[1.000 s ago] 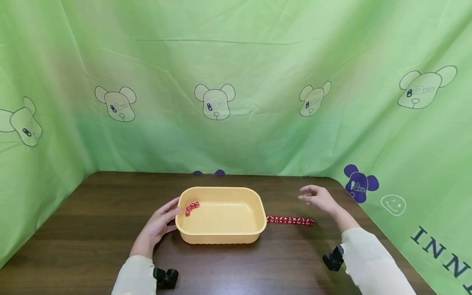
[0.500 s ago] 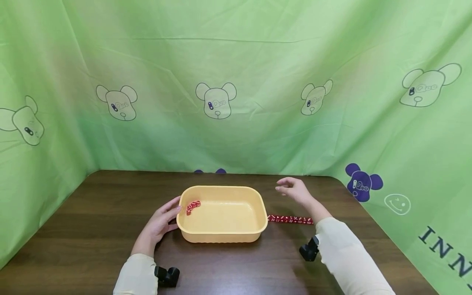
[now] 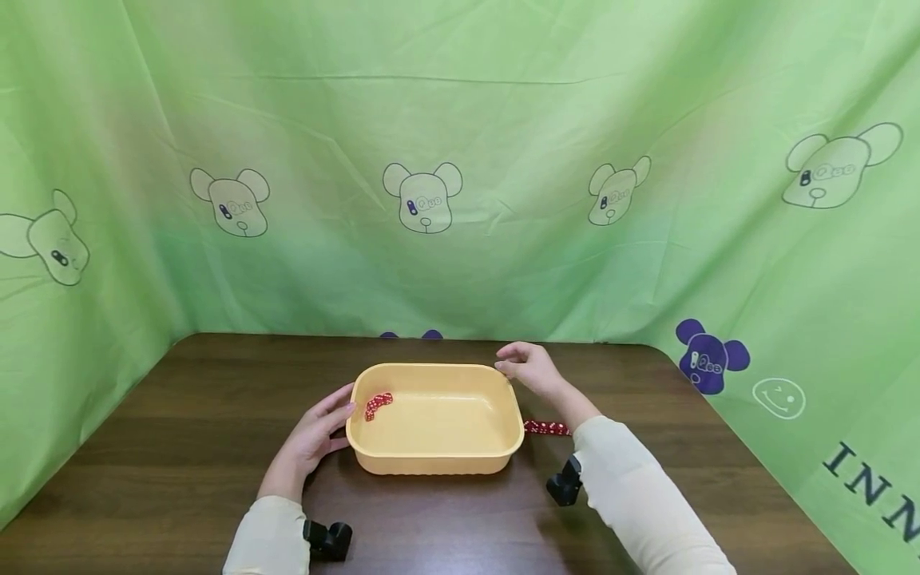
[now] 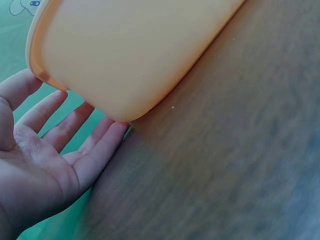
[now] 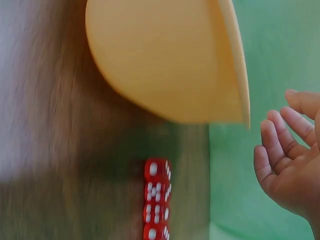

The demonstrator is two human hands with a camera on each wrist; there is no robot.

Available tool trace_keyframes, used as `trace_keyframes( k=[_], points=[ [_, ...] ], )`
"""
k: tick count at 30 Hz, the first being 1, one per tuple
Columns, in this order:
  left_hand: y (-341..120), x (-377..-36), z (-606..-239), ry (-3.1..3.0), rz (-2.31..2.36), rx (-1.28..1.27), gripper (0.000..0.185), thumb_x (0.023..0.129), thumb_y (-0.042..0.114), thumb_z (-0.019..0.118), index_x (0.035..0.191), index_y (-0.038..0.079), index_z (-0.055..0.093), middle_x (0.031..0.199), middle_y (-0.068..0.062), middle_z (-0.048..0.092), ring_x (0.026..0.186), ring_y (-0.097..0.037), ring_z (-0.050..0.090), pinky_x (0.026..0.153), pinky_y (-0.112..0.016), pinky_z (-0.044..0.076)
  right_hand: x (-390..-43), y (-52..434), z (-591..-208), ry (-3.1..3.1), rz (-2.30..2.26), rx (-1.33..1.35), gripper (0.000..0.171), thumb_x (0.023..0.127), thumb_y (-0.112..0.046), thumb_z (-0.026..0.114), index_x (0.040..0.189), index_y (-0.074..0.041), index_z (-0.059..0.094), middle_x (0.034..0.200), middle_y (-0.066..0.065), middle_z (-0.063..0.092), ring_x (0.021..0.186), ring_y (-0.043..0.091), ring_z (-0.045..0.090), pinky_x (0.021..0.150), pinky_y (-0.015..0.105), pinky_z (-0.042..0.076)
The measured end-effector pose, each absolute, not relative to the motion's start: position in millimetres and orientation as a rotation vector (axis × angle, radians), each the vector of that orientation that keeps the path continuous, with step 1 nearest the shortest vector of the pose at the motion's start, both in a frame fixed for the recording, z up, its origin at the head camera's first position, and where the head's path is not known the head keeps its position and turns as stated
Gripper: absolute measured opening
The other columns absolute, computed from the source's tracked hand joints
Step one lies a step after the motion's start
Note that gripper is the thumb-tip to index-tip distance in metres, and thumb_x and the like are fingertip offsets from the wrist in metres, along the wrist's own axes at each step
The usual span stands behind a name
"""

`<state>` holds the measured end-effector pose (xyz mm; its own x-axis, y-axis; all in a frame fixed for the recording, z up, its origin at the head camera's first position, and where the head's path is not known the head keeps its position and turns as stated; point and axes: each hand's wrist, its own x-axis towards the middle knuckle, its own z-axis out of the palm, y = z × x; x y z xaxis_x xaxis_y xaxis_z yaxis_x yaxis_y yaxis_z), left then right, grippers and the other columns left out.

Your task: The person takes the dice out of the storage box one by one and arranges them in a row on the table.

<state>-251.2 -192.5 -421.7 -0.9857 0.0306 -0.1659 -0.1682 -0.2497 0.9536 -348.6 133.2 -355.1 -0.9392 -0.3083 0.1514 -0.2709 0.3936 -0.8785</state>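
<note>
A yellow plastic basin [image 3: 431, 463] stands on the table, with several red dice [image 3: 377, 405] inside at its left end. My left hand [image 3: 314, 431] rests against the basin's left end, its fingers spread along the outer wall, as the left wrist view shows on the basin [image 4: 130, 60]. Beside the back right corner of the basin, my right hand [image 3: 535, 371] is raised with loosely bent fingers. In the right wrist view a gap parts that hand [image 5: 292, 155] from the basin rim, and nothing shows in its fingers. A row of red dice [image 5: 156, 202] runs out from the basin's right side, partly hidden by my right forearm.
The dark wooden table [image 3: 180, 447] carries the basin and dice. A green curtain [image 3: 460, 279] with printed bear heads hangs behind and along both sides. Each sleeve has a black wrist camera [image 3: 327, 541] strapped to it.
My right hand has moved left, from beyond the row of dice to the basin's back right corner; its forearm now covers part of that row. My left hand stays at the basin.
</note>
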Motion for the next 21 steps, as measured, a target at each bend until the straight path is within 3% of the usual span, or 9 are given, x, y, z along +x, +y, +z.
trace_keyframes(
  k=[5, 11, 21],
  points=[
    [-193.0, -251.4, -421.9, 1.840, 2.374, -0.163, 0.050, 0.086, 0.014, 0.051, 0.133, 0.011, 0.033, 0.130, -0.016, 0.035, 0.108, -0.027, 0.044, 0.076, -0.041, 0.043, -349.0, 111.3, -355.4, 2.580, -1.602, -0.562, 0.022, 0.078, -0.003, 0.060, 0.096, 0.009, 0.056, 0.074, 0.008, 0.058, 0.066, 0.019, 0.052, 0.066, 0.044, 0.043],
    [-192.9, -251.9, -421.3, 1.831, 2.375, -0.153, 0.051, 0.086, 0.014, 0.051, 0.133, 0.011, 0.033, 0.130, -0.016, 0.035, 0.107, -0.027, 0.044, 0.076, -0.041, 0.043, -347.6, 90.8, -357.8, 2.540, -1.610, -0.638, 0.020, 0.077, -0.002, 0.061, 0.093, 0.009, 0.057, 0.073, 0.008, 0.059, 0.072, 0.030, 0.054, 0.068, 0.043, 0.044],
    [-193.4, -251.9, -420.5, 1.829, 2.373, -0.165, 0.050, 0.086, 0.014, 0.051, 0.133, 0.012, 0.034, 0.130, -0.016, 0.035, 0.109, -0.028, 0.043, 0.076, -0.041, 0.043, -343.6, 62.9, -359.1, 2.451, -1.607, -0.688, 0.021, 0.078, -0.002, 0.060, 0.094, 0.010, 0.057, 0.072, 0.007, 0.057, 0.075, 0.035, 0.054, 0.070, 0.046, 0.043]
  ],
)
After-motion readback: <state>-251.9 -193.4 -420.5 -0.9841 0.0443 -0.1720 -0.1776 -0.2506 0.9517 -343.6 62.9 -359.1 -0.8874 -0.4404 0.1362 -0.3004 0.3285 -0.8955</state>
